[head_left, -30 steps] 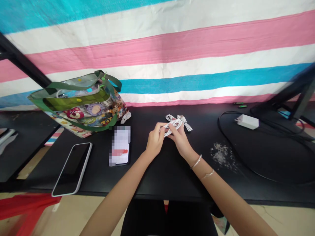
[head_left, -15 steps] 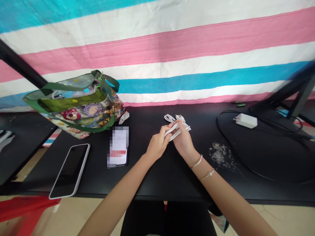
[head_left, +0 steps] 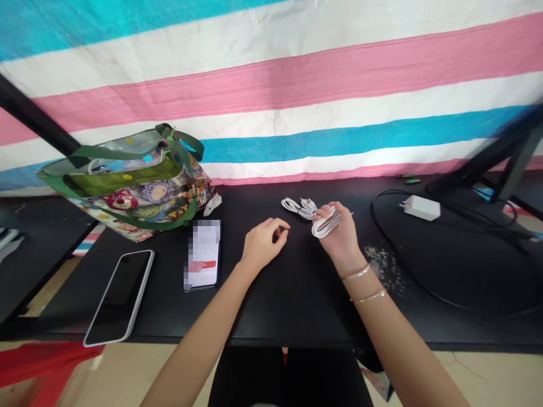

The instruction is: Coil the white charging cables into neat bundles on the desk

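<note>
I log a backdrop (head_left: pixel 271 85) in broad horizontal bands of cyan, white and pink, and below it a black desk (head_left: pixel 297 316) carrying a tote bag (head_left: pixel 127 195) with dark green straps and a busy cartoon print in pink, purple and yellow. The coiled cable (head_left: pixel 326 224) and the bundled cable (head_left: pixel 298 208) both read white, as does the charger block (head_left: pixel 422 207), while its cord (head_left: pixel 375 215) is black. The phone (head_left: pixel 119 297) shows a dark screen inside a white rim, and a red sheet (head_left: pixel 42 367) lies at lower left.
</note>
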The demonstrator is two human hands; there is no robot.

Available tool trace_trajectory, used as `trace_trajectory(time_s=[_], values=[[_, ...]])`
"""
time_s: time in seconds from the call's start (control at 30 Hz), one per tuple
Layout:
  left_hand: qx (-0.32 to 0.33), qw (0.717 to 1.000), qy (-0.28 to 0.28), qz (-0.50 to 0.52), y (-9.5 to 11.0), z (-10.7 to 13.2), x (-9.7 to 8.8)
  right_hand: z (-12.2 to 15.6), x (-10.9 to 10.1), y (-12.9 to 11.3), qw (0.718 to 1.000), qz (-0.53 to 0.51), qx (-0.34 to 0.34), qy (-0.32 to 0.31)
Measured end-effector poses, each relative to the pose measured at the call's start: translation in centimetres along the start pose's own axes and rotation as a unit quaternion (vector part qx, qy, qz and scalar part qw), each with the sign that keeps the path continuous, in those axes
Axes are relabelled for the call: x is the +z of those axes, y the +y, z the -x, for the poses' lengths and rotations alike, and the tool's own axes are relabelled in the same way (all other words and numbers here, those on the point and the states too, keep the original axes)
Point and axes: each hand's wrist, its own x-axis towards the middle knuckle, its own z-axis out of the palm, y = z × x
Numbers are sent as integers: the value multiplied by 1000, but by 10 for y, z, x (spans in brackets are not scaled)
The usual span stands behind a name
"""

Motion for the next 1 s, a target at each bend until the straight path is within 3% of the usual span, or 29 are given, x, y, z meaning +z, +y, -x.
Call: trace_trajectory(time_s=[0.1, 0.33, 0.57, 0.67, 0.8, 1.0], values=[[-8, 999, 1, -43, -1, 0, 0, 2, 3, -3, 999, -16, 2, 32], [-20, 996, -20, -85, -4, -1, 1, 2, 4, 3, 999, 5, 31, 30], [5, 1000, 0, -26, -5, -2, 1, -4, -3, 7, 992, 116, 51, -9], [20, 999, 26, 6, -4, -2, 1, -9, -8, 12, 983, 172, 55, -41], [50, 997, 60, 22, -4, -1, 1, -13, -18, 22, 965, 245, -1, -96], [73, 992, 98, 23, -4, -1, -1, -9, -24, 29, 909, 351, -42, -222]])
